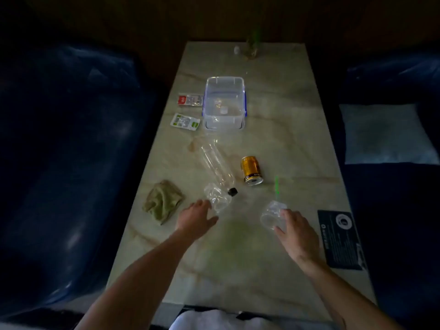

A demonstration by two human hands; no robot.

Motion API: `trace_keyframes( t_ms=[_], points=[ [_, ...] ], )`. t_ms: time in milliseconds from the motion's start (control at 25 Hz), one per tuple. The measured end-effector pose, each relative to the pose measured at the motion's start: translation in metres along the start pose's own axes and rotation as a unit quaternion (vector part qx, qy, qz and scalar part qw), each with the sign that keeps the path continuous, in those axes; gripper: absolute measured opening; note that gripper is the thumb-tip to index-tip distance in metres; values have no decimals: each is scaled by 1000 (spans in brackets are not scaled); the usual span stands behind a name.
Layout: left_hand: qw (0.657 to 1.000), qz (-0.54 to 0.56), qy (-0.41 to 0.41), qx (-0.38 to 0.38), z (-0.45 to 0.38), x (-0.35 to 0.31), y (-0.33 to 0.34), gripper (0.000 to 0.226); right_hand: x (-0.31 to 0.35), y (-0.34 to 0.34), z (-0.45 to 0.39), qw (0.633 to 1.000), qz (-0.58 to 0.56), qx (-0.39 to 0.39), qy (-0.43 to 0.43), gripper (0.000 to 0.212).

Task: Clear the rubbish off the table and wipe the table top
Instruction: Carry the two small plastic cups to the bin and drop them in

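Glossy marble table (273, 129), clear plastic bottle (215, 163), metal can (250, 169).

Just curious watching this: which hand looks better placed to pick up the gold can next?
Probably the right hand: the gold can lies on its side of the table. But it already holds a crumpled cup, while the left hand reaches the crushed bottle.

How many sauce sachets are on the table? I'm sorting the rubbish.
2: the red sachet and the green sachet nearer the person, both left of the clear container.
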State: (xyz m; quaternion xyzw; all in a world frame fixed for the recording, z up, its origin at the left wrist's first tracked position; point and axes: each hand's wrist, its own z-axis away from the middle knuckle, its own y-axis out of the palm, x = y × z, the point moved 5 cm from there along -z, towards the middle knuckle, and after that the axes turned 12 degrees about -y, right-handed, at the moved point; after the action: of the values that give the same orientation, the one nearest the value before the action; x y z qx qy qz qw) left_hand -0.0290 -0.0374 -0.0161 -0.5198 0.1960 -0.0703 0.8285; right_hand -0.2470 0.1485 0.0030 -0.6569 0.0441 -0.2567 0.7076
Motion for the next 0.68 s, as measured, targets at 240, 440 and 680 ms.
trace_keyframes(
  t_ms=[240,440,680],
  points=[
    [997,-45,13,-63,-32,-26,1,34,7,13,-22,995,70,40,54,25],
    [998,30,-31,-55,-37,-1,1,13,12,14,-17,991,-5,-39,126,13],
    [954,291,-65,20,-13,44,-1,12,23,28,45,884,-300,-170,314,4]
  ],
)
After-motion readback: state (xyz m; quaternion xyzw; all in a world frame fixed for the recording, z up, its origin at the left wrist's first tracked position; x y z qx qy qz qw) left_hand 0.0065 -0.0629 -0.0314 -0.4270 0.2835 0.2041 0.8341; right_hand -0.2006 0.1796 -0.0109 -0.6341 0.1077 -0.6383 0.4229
